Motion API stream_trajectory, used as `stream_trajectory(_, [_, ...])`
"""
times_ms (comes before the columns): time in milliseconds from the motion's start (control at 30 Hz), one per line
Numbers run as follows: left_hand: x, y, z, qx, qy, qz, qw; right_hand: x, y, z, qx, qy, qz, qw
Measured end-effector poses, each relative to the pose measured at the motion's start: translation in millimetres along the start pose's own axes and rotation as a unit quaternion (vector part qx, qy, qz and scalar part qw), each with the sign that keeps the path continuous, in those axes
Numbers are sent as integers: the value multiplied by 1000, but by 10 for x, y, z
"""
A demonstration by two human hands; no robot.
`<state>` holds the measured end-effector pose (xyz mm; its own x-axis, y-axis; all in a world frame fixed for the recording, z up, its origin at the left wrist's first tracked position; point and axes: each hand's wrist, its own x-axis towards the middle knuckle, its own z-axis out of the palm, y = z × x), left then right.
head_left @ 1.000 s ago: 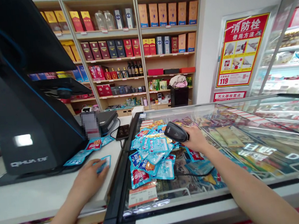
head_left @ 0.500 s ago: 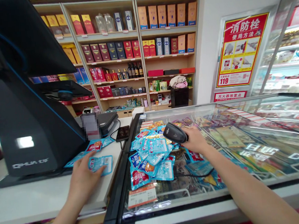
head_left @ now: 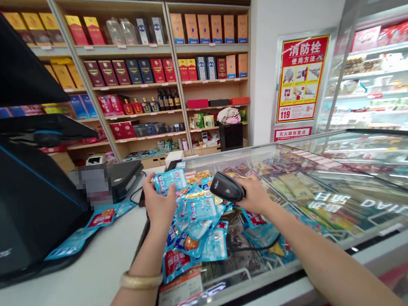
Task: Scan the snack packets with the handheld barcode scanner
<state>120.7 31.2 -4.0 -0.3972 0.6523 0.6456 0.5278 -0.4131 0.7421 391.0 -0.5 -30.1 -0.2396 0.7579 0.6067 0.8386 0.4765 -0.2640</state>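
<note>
My left hand (head_left: 159, 205) holds a small light-blue snack packet (head_left: 170, 179) up over the near end of the glass freezer lid (head_left: 311, 196). Fingers are closed round the packet's lower edge. My right hand (head_left: 255, 195) grips a black handheld barcode scanner (head_left: 226, 187), its head pointing left toward the packet. Below both hands lies a pile of several blue and red snack packets (head_left: 196, 225) on the glass. A black scanner cable (head_left: 258, 248) runs under my right forearm.
A black checkout terminal (head_left: 19, 207) stands on the white counter (head_left: 76, 283) at the left, with a few blue packets (head_left: 99, 219) by its base. Shelves of boxed goods (head_left: 140, 73) fill the back wall. A red fire-hydrant poster (head_left: 300, 79) and a chiller (head_left: 379, 75) stand at the right.
My left hand lifted a blue packet off the counter and carried it right, up in front of the scanner. The view has shifted right. My right hand kept its hold on the scanner.
</note>
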Motion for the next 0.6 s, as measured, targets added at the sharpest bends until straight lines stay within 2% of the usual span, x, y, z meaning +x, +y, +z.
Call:
stream_trajectory(67, [-78,-10,56,3,-24,13,1000,3,-13,1,-3,-7,-2,1000])
stream_trajectory(200, [-183,-84,43,-12,-69,25,997,8,-51,-3,-20,-24,-16,999])
stream_trajectory(600, [-195,-73,-6,17,-75,22,997,1,-134,-35,-29,-34,-40,998])
